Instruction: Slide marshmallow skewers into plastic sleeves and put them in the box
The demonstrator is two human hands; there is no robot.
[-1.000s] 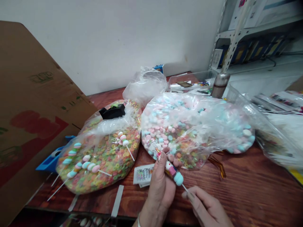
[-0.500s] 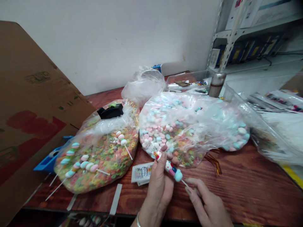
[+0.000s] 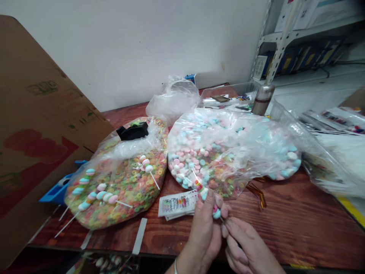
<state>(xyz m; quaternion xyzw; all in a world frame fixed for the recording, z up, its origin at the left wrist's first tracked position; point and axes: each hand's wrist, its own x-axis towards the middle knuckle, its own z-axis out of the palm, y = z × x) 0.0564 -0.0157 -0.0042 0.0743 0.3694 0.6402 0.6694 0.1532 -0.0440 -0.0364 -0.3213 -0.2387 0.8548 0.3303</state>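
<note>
You're working at a reddish-brown wooden table [image 3: 296, 217] against a white wall [image 3: 128, 49], with metal shelving [image 3: 273, 42] rising behind it on the right and a large cardboard sheet [image 3: 42, 114] leaning in from the left. A clear plastic tray [image 3: 228, 97] and a steel flask [image 3: 262, 99] are standing at the back of the table, beside a crumpled clear bag [image 3: 173, 101]. In front of them, a big bag of pastel marshmallows [image 3: 196, 148] is lying next to a big bag of coloured cereal rings [image 3: 119, 190]. A black tape dispenser [image 3: 132, 132] is sitting on the cereal bag, and several finished marshmallow sticks [image 3: 99, 196] are resting on top of it. Your left hand [image 3: 203, 232] is gripping a marshmallow skewer [image 3: 199, 186] in its fingers [image 3: 209, 205], holding it up over the table's front part, just right of a stack of printed cards [image 3: 176, 205] and just below the marshmallow bag. Your fingers are hiding much of the skewer, though a blue marshmallow [image 3: 216, 214] is showing at its lower end. Your right hand [image 3: 245, 243] is closing in right beside the left, its fingertips [image 3: 226, 230] reaching the skewer's lower end, but you can't tell whether they're actually gripping it.
</note>
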